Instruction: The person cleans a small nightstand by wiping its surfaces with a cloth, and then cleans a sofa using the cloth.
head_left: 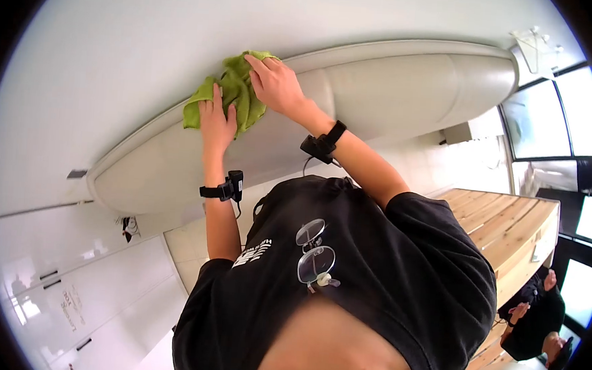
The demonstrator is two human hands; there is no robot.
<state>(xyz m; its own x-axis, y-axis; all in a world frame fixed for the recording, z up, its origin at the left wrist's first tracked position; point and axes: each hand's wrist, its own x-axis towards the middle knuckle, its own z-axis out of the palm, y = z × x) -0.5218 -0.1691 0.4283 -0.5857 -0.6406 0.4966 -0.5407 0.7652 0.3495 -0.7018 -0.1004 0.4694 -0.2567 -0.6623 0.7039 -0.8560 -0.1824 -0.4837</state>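
A crumpled green cloth (237, 90) lies against the upper edge of a long cream padded backrest (390, 89), which looks like leather. On the cloth's left part rests my left hand (217, 127), its fingers pressing the fabric and its thumb apart. Higher and to the right, my right hand (279, 88) grips the cloth's top end, fingers bent over it. Both hands are in contact with the cloth, and part of the fabric is hidden beneath them. Each wrist wears a black strap with a small box.
Pale wall (149, 33) rises behind the backrest. White cabinets (92, 308) with dark handles stand at left. A slatted wooden piece of furniture (510, 225) is at right, with another person (535, 315) in dark clothes beside it. Glasses (316, 263) hang from my black shirt.
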